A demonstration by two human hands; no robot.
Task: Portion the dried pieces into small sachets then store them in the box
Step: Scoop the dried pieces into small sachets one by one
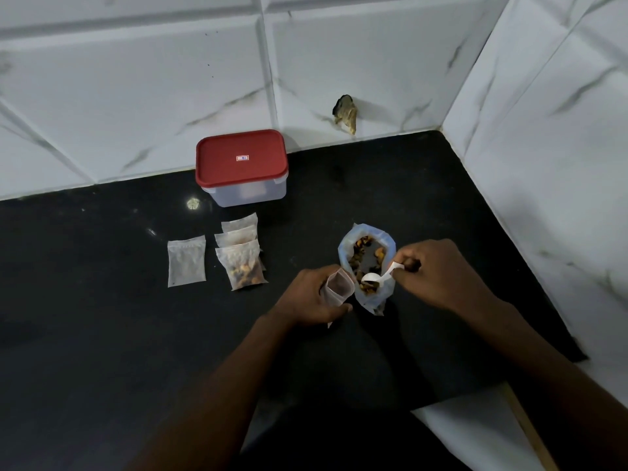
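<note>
The left grip (314,294) curls round an open sachet (338,287), probably light and flimsy and best pinched at its rim, just beside the soft bag of dried pieces (368,263) on the counter (102,300), where the right grip (438,271) pinches a white spoon (377,278) dipped inside.

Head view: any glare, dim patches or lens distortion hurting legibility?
Head view: dim overall, the black counter swallows shadows; one small glare spot left of the box; wall tile lines bow from the wide-angle lens; dried pieces in the bag and white spoon stay legible.
</note>
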